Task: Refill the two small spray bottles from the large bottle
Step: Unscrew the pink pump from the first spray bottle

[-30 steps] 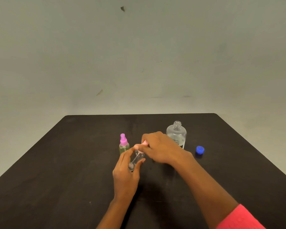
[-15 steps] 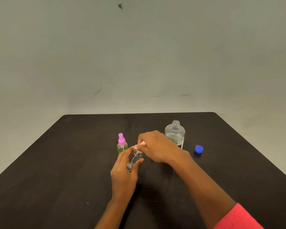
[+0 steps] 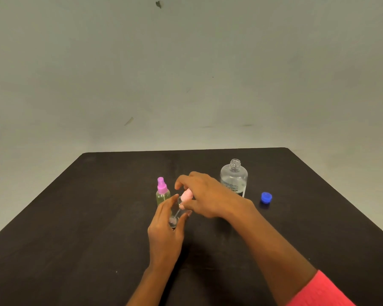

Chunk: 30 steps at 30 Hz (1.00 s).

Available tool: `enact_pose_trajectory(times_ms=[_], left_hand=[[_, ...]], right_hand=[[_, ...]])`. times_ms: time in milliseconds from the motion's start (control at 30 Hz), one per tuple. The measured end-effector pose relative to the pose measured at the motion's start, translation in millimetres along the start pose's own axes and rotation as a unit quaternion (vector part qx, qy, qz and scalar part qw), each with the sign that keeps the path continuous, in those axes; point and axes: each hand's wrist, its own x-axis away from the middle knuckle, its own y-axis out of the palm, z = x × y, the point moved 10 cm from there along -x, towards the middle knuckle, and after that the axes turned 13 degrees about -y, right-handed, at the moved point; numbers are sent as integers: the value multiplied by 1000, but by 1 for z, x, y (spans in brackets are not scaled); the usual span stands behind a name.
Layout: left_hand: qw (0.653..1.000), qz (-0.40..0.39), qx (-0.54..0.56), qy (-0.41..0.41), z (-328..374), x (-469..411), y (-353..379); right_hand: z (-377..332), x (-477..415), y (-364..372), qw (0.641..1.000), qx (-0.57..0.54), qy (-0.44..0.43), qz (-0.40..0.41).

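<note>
On the black table (image 3: 80,228), taking the clear spray bottle as the centre of the clock, a small spray bottle with a magenta pump top (image 3: 162,193) stands upright at about ten o'clock, just beside the fingers of the left hand (image 3: 164,233); its body shows yellowish-green liquid. The left hand comes in from six o'clock and wraps thumb and fingers around the clear spray bottle (image 3: 175,214), gripping its body, which looks tilted toward the person. At twelve o'clock on that bottle sits its pale pink sprayer head (image 3: 187,195), with a thin dip tube visible running down inside the clear body. The right hand (image 3: 208,195) reaches in from four o'clock and closes its thumb and fingers on the pink head; a coral-red sleeve (image 3: 318,290) shows at the frame's lower right. At two o'clock, behind the right hand, the large clear bottle (image 3: 233,177) stands upright and uncapped, and partly hidden by that hand. Farther out at three o'clock its blue cap (image 3: 266,197) lies on the table, apart from the bottle.
</note>
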Motion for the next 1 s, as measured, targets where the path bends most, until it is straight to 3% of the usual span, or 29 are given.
enact_pose_trajectory(times_ms=[133, 333, 533, 767, 1000], left_hand=[[1000, -2, -5, 3, 2, 1, 0], [1000, -3, 5, -7, -2, 0, 0], [1000, -7, -2, -6, -1, -1, 1], [1000, -1, 9, -9, -1, -1, 0], [999, 6, 20, -28, -5, -2, -2]], right_hand=[[5, 0, -2, 999, 19, 38, 5], [-1, 0, -2, 1000, -15, 5, -2], [7, 0, -4, 998, 27, 53, -2], [-7, -2, -6, 1000, -4, -16, -4], [-9, 0, -23, 1000, 1, -20, 15]])
